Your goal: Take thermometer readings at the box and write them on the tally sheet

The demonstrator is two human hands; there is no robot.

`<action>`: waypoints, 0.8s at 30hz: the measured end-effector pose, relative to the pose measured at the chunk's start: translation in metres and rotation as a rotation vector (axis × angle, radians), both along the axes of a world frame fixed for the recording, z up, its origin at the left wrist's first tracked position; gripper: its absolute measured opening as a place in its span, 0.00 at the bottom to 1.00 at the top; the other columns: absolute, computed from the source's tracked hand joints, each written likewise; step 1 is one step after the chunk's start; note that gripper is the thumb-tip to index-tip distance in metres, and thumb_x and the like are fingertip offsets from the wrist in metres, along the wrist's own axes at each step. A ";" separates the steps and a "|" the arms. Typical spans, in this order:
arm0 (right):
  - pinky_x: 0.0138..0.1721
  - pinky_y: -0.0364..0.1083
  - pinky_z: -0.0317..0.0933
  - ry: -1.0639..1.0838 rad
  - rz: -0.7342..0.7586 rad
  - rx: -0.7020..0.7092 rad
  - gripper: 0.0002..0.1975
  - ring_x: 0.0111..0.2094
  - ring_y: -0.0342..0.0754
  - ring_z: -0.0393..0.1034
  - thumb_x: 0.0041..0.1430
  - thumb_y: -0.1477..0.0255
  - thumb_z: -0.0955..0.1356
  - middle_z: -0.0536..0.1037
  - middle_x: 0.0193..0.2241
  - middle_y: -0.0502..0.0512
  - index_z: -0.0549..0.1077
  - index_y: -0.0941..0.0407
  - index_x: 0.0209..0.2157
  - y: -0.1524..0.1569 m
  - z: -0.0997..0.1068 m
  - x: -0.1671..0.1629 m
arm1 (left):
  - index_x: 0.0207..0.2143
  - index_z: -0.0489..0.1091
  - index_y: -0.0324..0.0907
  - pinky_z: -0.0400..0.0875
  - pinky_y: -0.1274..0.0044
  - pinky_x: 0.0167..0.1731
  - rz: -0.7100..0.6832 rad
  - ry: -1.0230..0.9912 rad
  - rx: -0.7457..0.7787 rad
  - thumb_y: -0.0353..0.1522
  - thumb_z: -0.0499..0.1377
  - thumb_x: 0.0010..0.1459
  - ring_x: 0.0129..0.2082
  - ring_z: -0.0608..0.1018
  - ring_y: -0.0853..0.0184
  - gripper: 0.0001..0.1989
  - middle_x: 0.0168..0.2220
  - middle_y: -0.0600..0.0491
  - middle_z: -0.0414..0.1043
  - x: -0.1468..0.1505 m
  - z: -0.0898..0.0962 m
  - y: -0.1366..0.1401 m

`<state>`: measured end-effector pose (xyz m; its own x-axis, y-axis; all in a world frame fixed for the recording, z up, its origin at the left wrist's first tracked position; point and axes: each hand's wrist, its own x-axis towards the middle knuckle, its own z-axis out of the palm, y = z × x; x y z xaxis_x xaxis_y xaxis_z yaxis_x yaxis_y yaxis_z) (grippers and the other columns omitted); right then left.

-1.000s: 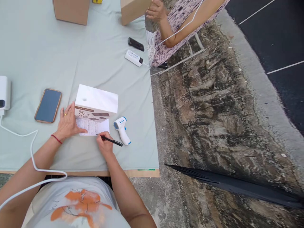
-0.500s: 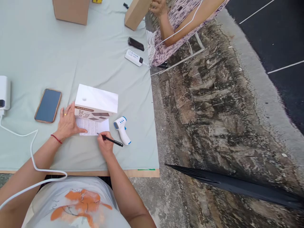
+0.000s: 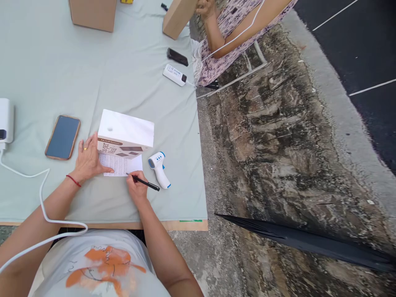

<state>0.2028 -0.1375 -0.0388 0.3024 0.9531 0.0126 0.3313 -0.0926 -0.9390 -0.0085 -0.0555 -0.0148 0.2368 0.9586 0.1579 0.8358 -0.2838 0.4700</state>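
Note:
My right hand (image 3: pixel 137 186) is closed round a black pen (image 3: pixel 149 184), its tip on a sheet of paper (image 3: pixel 116 166) covered with rows of small writing on the left and blank on the right. With fingers apart, my left hand (image 3: pixel 88 159) rests at the paper's left edge, thumb lying on the sheet and fingertips beside the white box (image 3: pixel 126 127). That box stands on the cloth just beyond the paper and hides its far part. Right of the paper lies a white and blue infrared thermometer (image 3: pixel 159 170).
A phone (image 3: pixel 62 137) lies left of my left hand; farther left, a white power bank (image 3: pixel 6 121) has a cable crossing my left arm. Toward the back are brown boxes (image 3: pixel 92 15), a black device (image 3: pixel 177 57) and another white power bank (image 3: pixel 174 75). Another person's hand (image 3: pixel 205 8) touches one box.
The pen shifts very slightly in my right hand. My left hand, the box and the thermometer stay where they were.

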 end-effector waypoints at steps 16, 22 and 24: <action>0.28 0.44 0.60 0.031 -0.072 -0.011 0.09 0.24 0.44 0.62 0.53 0.62 0.65 0.69 0.21 0.46 0.67 0.52 0.27 -0.002 -0.002 -0.002 | 0.71 0.44 0.34 0.41 0.45 0.69 0.004 0.002 -0.016 0.55 0.77 0.28 0.70 0.58 0.33 0.75 0.67 0.27 0.58 0.000 0.001 0.000; 0.28 0.45 0.59 0.007 -0.064 -0.018 0.08 0.23 0.44 0.61 0.53 0.62 0.65 0.69 0.20 0.45 0.66 0.52 0.27 -0.002 -0.008 -0.002 | 0.71 0.41 0.34 0.42 0.47 0.70 0.001 -0.024 -0.011 0.56 0.76 0.32 0.71 0.58 0.34 0.74 0.68 0.27 0.57 -0.002 0.000 0.002; 0.29 0.45 0.59 0.000 -0.072 -0.006 0.08 0.24 0.45 0.61 0.53 0.62 0.65 0.68 0.20 0.45 0.66 0.52 0.27 -0.003 -0.009 -0.001 | 0.72 0.39 0.34 0.43 0.48 0.70 0.007 -0.063 -0.030 0.57 0.74 0.36 0.71 0.59 0.36 0.73 0.68 0.27 0.57 -0.004 0.001 0.003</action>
<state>0.2017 -0.1401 -0.0479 0.3699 0.9290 0.0072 0.3234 -0.1214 -0.9385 -0.0126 -0.0522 -0.0142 0.2210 0.9646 0.1437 0.8060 -0.2636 0.5300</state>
